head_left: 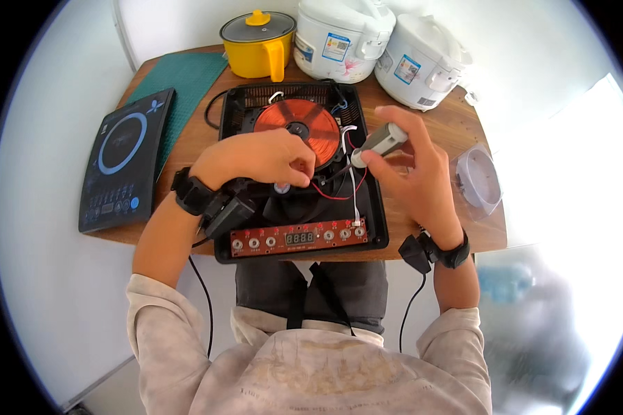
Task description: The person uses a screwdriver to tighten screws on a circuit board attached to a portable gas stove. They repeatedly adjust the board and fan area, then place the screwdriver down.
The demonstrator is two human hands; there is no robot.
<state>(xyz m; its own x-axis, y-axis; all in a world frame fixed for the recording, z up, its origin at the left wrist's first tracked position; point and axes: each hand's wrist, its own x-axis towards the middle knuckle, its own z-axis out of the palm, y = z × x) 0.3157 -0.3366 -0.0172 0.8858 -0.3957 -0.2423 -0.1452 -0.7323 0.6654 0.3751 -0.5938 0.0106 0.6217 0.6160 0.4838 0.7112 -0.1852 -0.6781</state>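
Head view: left hand [270,158] pinched shut on something small, too hidden to name, inside opened induction cooker [299,173], likely steadying it beside copper coil [298,128]. Right hand [412,169] wrapped around grey screwdriver [379,143], angled down toward the same spot. Removed glass top panel [124,159] parked left.

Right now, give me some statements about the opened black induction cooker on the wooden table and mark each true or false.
1. The copper coil of the opened black induction cooker is exposed. True.
2. The right hand holds a grey-handled tool. True.
3. The left hand rests on the detached black glass top panel. False: it is over the cooker's inside.
4. The yellow lidded pot stands between two white rice cookers. False: it stands left of both.
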